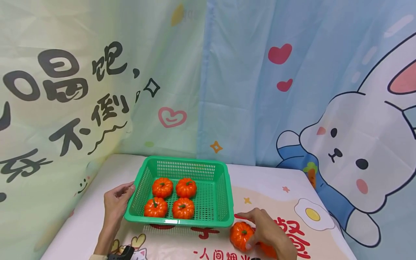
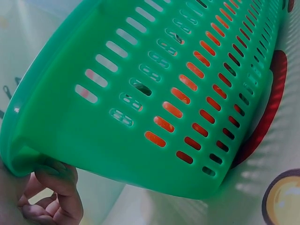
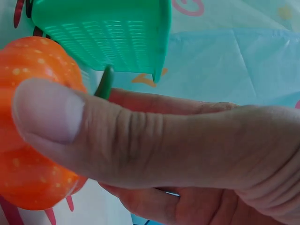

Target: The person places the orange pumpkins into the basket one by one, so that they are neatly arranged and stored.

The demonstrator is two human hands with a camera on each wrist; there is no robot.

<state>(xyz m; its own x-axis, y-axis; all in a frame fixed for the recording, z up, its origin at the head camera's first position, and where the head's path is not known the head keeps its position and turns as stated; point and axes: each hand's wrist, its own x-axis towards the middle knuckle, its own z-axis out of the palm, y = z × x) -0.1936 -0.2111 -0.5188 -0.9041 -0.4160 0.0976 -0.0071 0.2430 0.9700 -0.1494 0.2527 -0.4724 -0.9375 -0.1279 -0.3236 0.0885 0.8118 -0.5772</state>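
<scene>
A green plastic basket (image 1: pixel 208 224) with slotted walls holds several small orange pumpkins (image 1: pixel 183 208) in its left and middle part. At the basket's left side my left hand (image 1: pixel 117 202) grips the rim, fingers curled under it in the left wrist view. To the right of the basket, my right hand (image 1: pixel 268 229) holds a small orange pumpkin (image 1: pixel 241 236) between thumb and fingers. The thumb (image 3: pixel 51 110) lies across its side, near the green stem (image 3: pixel 105 82). Under the right hand another orange pumpkin (image 1: pixel 268 250) shows, mostly hidden.
A white table (image 1: pixel 260 177) with a printed cover lies beneath everything. Printed curtains (image 1: pixel 234 90) hang close behind its back edge and along the left. A dark band (image 1: pixel 121 254) sits on the left wrist.
</scene>
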